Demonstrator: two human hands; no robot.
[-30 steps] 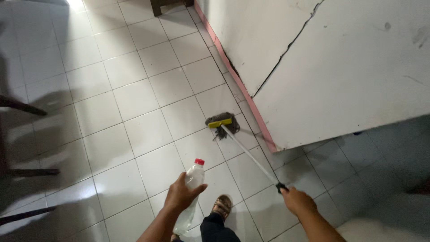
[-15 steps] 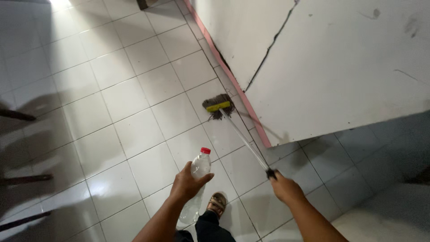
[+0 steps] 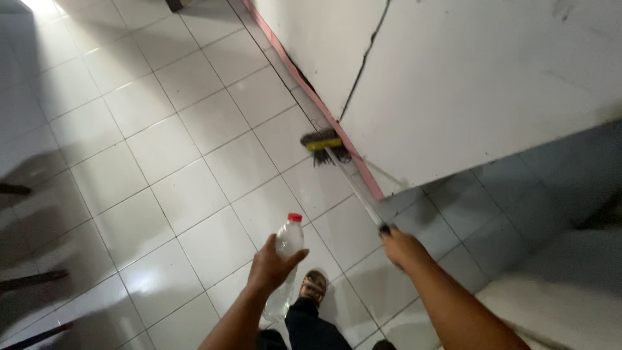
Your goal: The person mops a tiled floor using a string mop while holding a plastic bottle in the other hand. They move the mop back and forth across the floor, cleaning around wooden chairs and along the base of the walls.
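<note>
The left hand [image 3: 271,267] wraps a clear, red-capped bottle [image 3: 285,256]; the right hand [image 3: 403,249] grips the mop [image 3: 327,146] handle's end, its head at twelve o'clock touching the pink skirting [image 3: 304,87]; the tiles [image 3: 168,162] gleam, seemingly mostly mopped.

I count two hands, both mine: my left hand [image 3: 272,267] wrapped round one bottle [image 3: 284,259], my right hand [image 3: 403,249] closed on the end of one mop [image 3: 326,142]. The bottle is clear plastic and carries one red cap [image 3: 295,217]. The mop has one pale handle [image 3: 355,188] and one yellow bar across its dark head. One sandal [image 3: 315,285] shows on my one visible foot. One pink strip [image 3: 311,97] runs along the foot of the wall. One long crack [image 3: 363,61] crosses that wall. At the left edge I see three dark bars [image 3: 29,280].
</note>
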